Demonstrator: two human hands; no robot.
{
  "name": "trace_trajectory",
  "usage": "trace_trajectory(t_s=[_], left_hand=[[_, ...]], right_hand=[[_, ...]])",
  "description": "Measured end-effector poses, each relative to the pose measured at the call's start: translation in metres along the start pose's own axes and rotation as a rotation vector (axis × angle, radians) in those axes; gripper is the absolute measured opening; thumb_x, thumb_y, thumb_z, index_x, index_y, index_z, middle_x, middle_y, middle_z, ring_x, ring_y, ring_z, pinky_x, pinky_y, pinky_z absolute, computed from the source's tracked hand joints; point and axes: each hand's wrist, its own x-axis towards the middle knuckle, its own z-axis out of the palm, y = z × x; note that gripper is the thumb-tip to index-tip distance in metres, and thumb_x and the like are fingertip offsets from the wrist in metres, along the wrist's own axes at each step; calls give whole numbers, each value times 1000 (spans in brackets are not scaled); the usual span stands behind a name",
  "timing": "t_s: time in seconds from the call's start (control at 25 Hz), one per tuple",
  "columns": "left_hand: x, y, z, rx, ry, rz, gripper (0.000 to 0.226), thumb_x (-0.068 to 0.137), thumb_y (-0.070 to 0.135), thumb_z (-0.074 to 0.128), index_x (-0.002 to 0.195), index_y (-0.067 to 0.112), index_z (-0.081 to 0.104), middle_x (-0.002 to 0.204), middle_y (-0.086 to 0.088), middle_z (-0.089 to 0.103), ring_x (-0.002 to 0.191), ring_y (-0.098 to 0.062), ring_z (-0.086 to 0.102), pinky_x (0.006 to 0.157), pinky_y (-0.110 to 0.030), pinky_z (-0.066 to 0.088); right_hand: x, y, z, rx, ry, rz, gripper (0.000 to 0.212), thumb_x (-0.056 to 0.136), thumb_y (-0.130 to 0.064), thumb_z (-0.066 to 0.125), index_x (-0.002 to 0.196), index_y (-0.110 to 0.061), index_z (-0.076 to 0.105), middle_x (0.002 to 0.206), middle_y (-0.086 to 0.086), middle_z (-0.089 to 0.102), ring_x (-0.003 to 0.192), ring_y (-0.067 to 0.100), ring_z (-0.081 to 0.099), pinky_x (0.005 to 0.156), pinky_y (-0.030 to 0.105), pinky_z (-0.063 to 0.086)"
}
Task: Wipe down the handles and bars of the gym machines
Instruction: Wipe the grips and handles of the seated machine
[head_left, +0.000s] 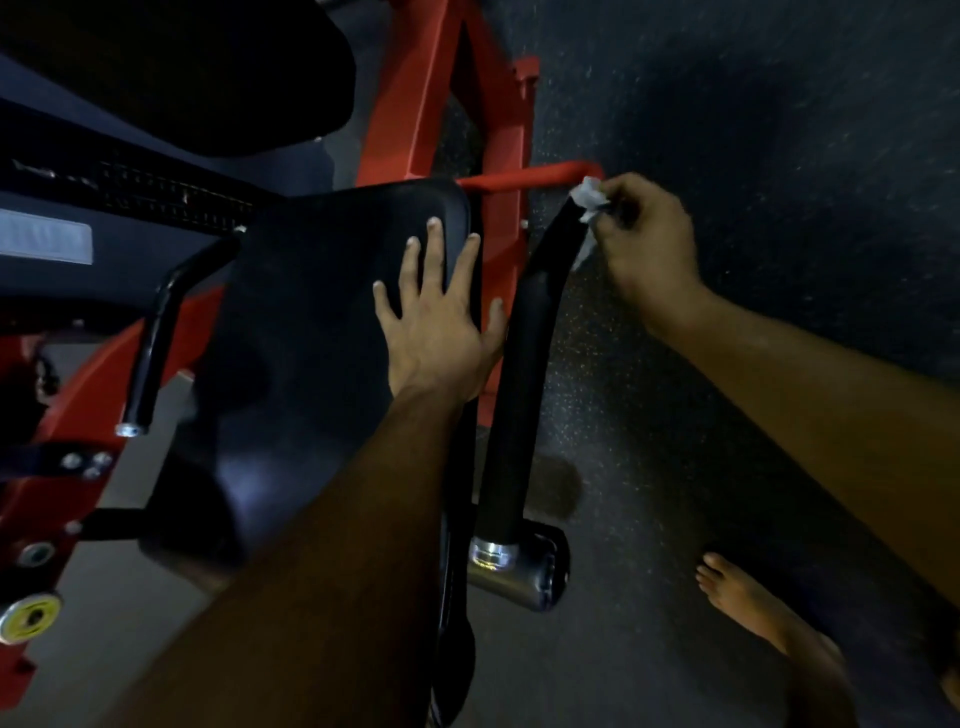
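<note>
The black handle bar (519, 364) of the red-framed machine (441, 104) runs lengthwise away from the person, from its metal end cap (493, 553) near the bottom of the view up to a bend where it meets the red crossbar (524, 179). It lies between the 2 hands, just right of the seat pad (311, 322).

The right hand (649, 249) is at the far, upper end of that bar, its fingers curled and pinching a crumpled white cloth (587, 200) against the bar's top. The whole length of the grip lies below it, toward the person, so the wipe probably has to travel down along the bar's axis.

The left hand (436, 317) lies flat on the seat pad with fingers spread and straight, holding nothing; its thumb sits beside the bar, though contact cannot be told. A second black handle (156, 332) stands left of the pad, well apart from both hands.
</note>
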Motion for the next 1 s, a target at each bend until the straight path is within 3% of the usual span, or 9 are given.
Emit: trace_trajectory(t_s=[0.08, 0.12, 0.24, 0.32, 0.4, 0.6, 0.72, 0.84, 1.0], left_hand=[[-2, -1, 1, -7, 7, -1, 71, 96, 60, 27, 162, 38, 13, 173, 3, -6, 159, -22, -2, 122, -66, 11], [-2, -1, 1, -13, 6, 0, 71, 96, 60, 26, 162, 38, 13, 173, 3, -6, 159, -23, -2, 122, -66, 10], [0, 1, -1, -21, -2, 14, 72, 97, 66, 22, 163, 38, 12, 173, 3, -8, 159, -23, -4, 122, -66, 8], [1, 0, -1, -9, -4, 7, 73, 97, 67, 21, 163, 38, 12, 173, 3, -8, 159, -24, -4, 122, -67, 8], [-1, -1, 2, 12, 14, 5, 73, 97, 66, 21, 163, 38, 12, 173, 2, -6, 159, -24, -2, 122, -67, 10], [-1, -1, 4, 8, 52, 7, 68, 99, 57, 28, 162, 37, 16, 173, 1, -1, 159, -24, 3, 121, -68, 14], [-1, -1, 5, 0, 50, 15, 69, 97, 57, 26, 162, 37, 15, 173, 1, -2, 159, -25, 3, 121, -68, 14], [-1, -1, 3, -4, 53, 17, 71, 94, 58, 23, 162, 37, 16, 173, 1, 0, 158, -25, 4, 121, -68, 14], [0, -1, 3, -24, 55, 18, 69, 96, 55, 29, 162, 36, 17, 173, 1, 1, 158, -25, 5, 121, -68, 13]], right_hand=[[6, 3, 7, 199, 45, 222, 17, 97, -8, 60, 101, -23, 69, 101, -5, 68, 95, 10, 68, 86, 37, 61], [4, -2, 8, 309, 54, 315, 18, 97, -6, 61, 99, -23, 68, 99, -4, 68, 95, 12, 69, 85, 38, 62], [-3, -16, 8, 565, 111, 468, 22, 96, -1, 59, 110, -17, 64, 99, 4, 70, 88, 14, 69, 78, 26, 60], [-18, -28, 14, 593, 139, 492, 24, 97, 1, 54, 114, -11, 67, 99, 7, 73, 84, 15, 69, 73, 26, 59], [-50, -39, 18, 522, 139, 444, 26, 101, -6, 52, 115, -16, 71, 99, 1, 75, 83, 10, 69, 77, 25, 59], [-119, -50, 16, 626, 48, 343, 28, 105, -14, 53, 130, -14, 65, 117, -1, 73, 108, 11, 70, 95, 31, 58], [-91, -46, 15, 720, 132, 497, 18, 101, -9, 58, 114, -9, 72, 105, 7, 76, 99, 21, 74, 89, 34, 61], [-53, -42, 21, 843, 188, 626, 16, 98, 0, 58, 99, -8, 72, 86, 7, 74, 75, 16, 71, 76, 28, 61], [-6, -29, 31, 997, 221, 666, 16, 98, -5, 63, 113, -2, 69, 93, 12, 75, 81, 18, 75, 82, 37, 63]])
